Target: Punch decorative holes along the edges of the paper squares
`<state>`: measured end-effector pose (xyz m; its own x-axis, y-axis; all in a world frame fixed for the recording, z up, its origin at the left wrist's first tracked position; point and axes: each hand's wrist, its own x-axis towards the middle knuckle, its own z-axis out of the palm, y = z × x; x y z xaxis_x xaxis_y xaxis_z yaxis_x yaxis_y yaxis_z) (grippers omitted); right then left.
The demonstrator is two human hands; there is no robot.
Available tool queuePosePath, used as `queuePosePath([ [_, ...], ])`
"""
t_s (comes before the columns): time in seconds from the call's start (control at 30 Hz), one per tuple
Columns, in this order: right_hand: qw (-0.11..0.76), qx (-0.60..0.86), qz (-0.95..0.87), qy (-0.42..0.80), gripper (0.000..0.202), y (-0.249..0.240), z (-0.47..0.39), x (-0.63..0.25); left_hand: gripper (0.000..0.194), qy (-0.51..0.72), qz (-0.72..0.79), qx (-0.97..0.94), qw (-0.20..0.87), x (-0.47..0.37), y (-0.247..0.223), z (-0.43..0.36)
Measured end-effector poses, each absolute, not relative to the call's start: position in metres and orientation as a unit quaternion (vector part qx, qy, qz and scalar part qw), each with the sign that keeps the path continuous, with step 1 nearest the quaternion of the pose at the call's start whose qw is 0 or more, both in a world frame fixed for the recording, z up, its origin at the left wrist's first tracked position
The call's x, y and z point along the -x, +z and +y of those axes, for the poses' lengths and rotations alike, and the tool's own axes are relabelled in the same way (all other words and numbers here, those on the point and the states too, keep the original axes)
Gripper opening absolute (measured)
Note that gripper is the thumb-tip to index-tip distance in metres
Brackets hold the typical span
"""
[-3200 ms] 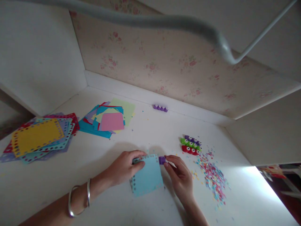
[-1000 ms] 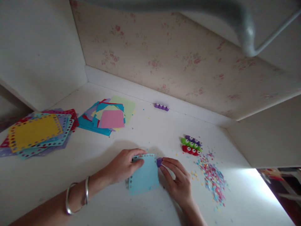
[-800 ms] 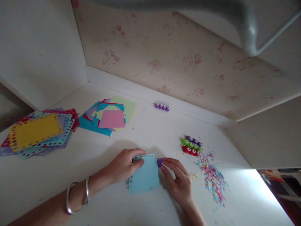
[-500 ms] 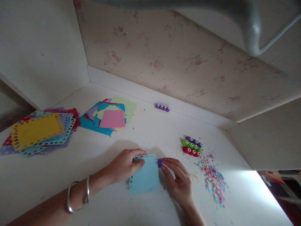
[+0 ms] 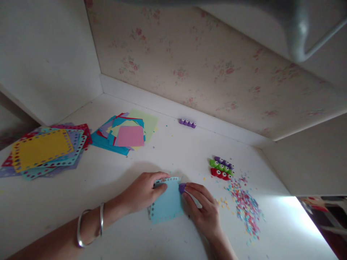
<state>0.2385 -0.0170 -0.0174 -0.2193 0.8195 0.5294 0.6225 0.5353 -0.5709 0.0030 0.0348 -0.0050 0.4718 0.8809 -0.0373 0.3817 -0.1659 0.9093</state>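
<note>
A light blue paper card lies in front of me, with small punched holes along its top, left and bottom edges. My left hand pinches its upper left corner, thumb on top. In the fingertips of my right hand is a small purple punch, set against the card's right edge near the top. The fingers partly cover the punch.
Punched coloured cards are piled at the far left, plain coloured papers beside them. Purple, green and red punches stand at the right near scattered confetti. Another purple row sits by the back wall.
My right hand has moved slightly left with the purple punch, which now overlaps the card's right edge. The left hand has barely moved.
</note>
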Motion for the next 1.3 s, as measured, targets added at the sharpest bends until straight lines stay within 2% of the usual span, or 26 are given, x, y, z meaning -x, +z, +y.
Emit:
queuePosePath([
  [0.33, 0.376, 0.459, -0.801, 0.079, 0.029, -0.02, -0.018, -0.235, 0.033, 0.245, 0.442, -0.815, 0.284, -0.016, -0.019, 0.007],
  [0.53, 0.374, 0.421, -0.824, 0.067, 0.039, -0.017, -0.024, -0.237, 0.02, 0.286, 0.374, -0.869, 0.152, -0.013, 0.0, 0.0],
  [0.73, 0.36, 0.412, -0.835, 0.064, 0.041, -0.016, -0.024, -0.239, 0.027, 0.241, 0.319, -0.901, 0.171, -0.014, -0.005, -0.008],
  [1.0, 0.347, 0.407, -0.843, 0.061, 0.04, -0.015, -0.024, -0.24, 0.03, 0.181, 0.335, -0.901, 0.207, -0.016, -0.013, -0.011],
  [1.3, 0.339, 0.407, -0.846, 0.06, 0.037, -0.016, -0.023, -0.24, 0.031, 0.18, 0.325, -0.901, 0.224, -0.016, -0.009, -0.009],
])
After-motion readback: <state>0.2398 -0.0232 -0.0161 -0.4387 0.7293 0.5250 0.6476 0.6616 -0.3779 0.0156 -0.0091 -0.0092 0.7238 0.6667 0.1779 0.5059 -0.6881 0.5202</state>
